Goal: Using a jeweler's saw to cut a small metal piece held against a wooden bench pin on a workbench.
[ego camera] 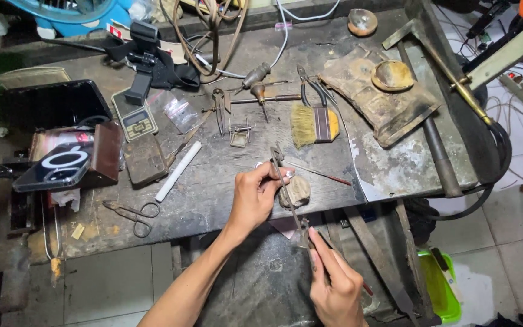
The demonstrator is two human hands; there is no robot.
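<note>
While the left hand (254,197) pinches the tip of long pliers (287,192) beside a stone (298,191), the right hand (336,284) grips their handles — both hands closed — over the workbench (225,175).

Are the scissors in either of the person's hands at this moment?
No. The scissors lie on the workbench, apart from both hands; the left hand and right hand hold a long thin metal tool.

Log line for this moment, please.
left hand: pinching metal tool | right hand: gripping tool's lower end | stone block: under tool, on workbench
</note>
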